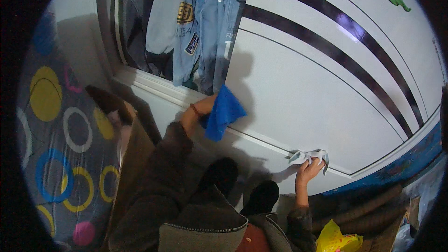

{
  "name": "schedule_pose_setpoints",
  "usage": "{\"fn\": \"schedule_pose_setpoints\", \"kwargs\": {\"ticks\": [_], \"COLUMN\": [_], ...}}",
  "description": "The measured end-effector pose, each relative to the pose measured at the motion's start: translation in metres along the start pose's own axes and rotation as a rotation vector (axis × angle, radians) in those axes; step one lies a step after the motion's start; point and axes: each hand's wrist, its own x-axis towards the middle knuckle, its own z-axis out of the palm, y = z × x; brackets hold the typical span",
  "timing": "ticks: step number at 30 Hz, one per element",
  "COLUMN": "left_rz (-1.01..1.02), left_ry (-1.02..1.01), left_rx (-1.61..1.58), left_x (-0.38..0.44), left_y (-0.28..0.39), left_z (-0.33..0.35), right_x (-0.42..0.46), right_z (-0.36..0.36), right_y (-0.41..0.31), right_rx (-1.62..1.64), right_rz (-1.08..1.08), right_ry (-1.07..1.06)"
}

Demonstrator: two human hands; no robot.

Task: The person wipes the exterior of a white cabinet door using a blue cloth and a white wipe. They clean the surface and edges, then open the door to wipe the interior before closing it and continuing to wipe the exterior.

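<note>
My left hand [207, 105], a beaded bracelet at its wrist, holds a blue cloth [225, 113]. The cloth hangs over most of the hand and hides the fingers. It is close to the lower edge of a white wardrobe sliding door [297, 87] with dark curved stripes. Farther right, my right hand [309, 170] grips a crumpled pale cloth [318, 154] against the bottom rail [259, 142] below that door. Left of the door, the open part of the wardrobe shows a hanging denim jacket [210, 24] with patches.
On the left, a cardboard box [134, 150] stands beside a grey sheet [82, 161] patterned with coloured circles. My dark shoes [260, 197] are near the wardrobe base. At lower right lie a yellow plastic bag [334, 238] and brown rolled or ribbed items [364, 204].
</note>
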Motion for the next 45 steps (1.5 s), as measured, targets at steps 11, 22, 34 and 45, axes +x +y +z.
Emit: {"fn": "schedule_pose_setpoints", "kwargs": {"ticks": [11, 22, 34, 45], "left_rz": [-0.053, 0.102, 0.127, 0.75], "left_ry": [0.47, 0.933, 0.964, 0.976], "left_rx": [-0.526, -0.984, -0.855, 1.079], "left_x": [-0.045, -0.162, -0.152, 0.085], "left_y": [-0.003, 0.048, 0.07, 0.34], "left_z": [0.009, 0.0, -0.025, -0.225], "right_x": [-0.003, -0.006, -0.006, -0.002], "right_z": [0.001, 0.005, 0.006, 0.008], "right_y": [0.013, 0.018, 0.012, 0.011], "right_rx": [0.005, -0.01, -0.003, 0.025], "right_rz": [0.012, 0.011, 0.007, -0.023], "right_ry": [-0.056, -0.017, -0.01, -0.017]}}
